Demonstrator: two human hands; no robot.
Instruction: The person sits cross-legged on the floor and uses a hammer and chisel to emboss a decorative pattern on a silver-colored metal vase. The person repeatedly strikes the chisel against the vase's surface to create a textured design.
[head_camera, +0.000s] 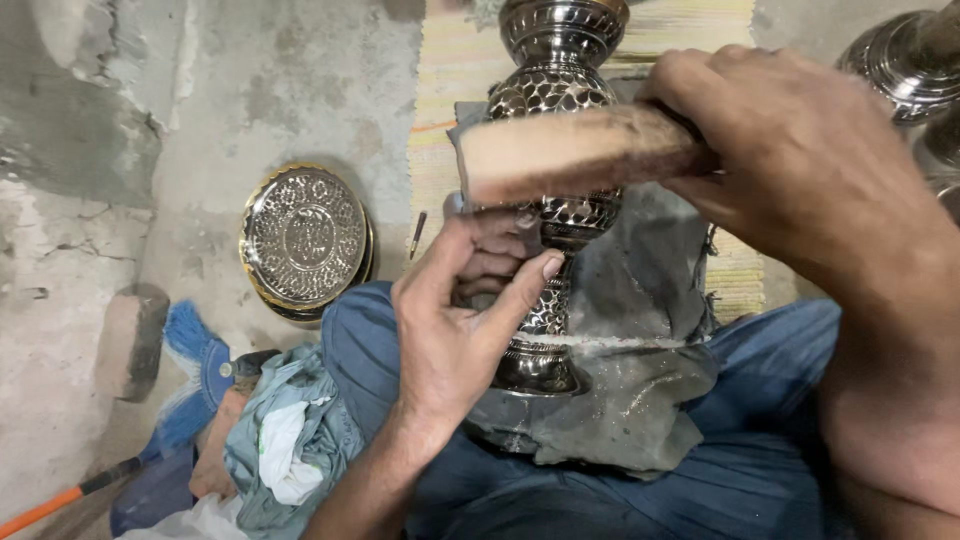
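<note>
An engraved metal vase (556, 90) with a dark scale pattern lies across my lap on a grey cloth (640, 330). My left hand (465, 320) is curled around a thin metal tool, its tip (456, 204) set against the vase's narrow middle. My right hand (800, 150) grips a wooden mallet (570, 150), whose pale blunt head hovers just over the tool's top. The tool's shaft is mostly hidden in my fingers.
Engraved round metal plates (303, 240) are stacked on the concrete floor at left. A small tool (418, 234) lies on a striped mat (450, 120). A cloth bundle (285, 440), a blue brush (195, 365) with an orange handle, a brick (128, 340) and more metalware (905, 65) lie around.
</note>
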